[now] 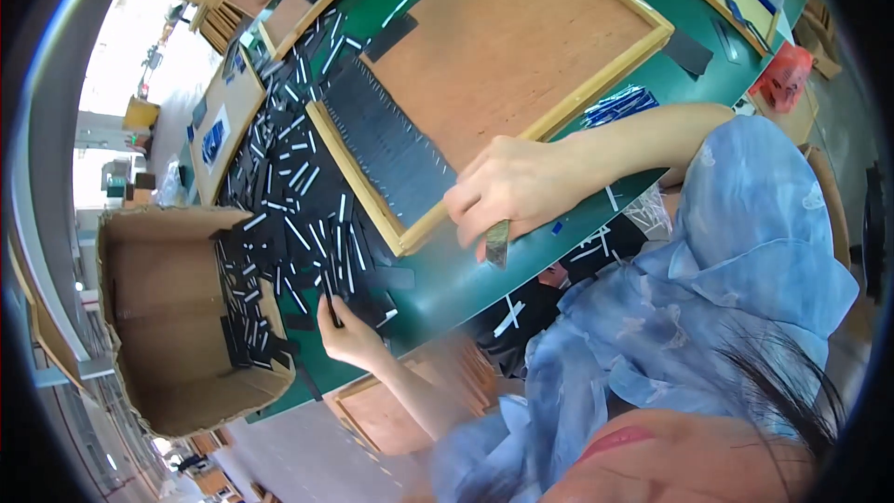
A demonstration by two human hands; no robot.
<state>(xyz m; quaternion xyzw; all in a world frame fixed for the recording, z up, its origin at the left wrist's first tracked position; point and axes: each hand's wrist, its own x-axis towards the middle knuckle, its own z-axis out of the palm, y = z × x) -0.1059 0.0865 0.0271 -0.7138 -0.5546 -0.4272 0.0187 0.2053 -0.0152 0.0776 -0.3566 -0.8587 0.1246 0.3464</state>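
Left hand (350, 337): we pinch a strip (335, 311), long axis near-vertical.
Right hand (514, 188): we grip a tool (498, 244), nearer the tray (361, 177), up-right of our strip.

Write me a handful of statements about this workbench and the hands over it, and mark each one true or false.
1. The left hand holds a dark strip. True.
2. The right hand is empty. False: it grips a flat, greyish piece.
3. A dark panel lies along the left part of the framed board. True.
4. The open cardboard box is to the right of the framed board. False: it is to the left.
5. The table has a green surface. True.
6. The black and white strips are sorted into one neat row. False: they lie scattered at many angles.
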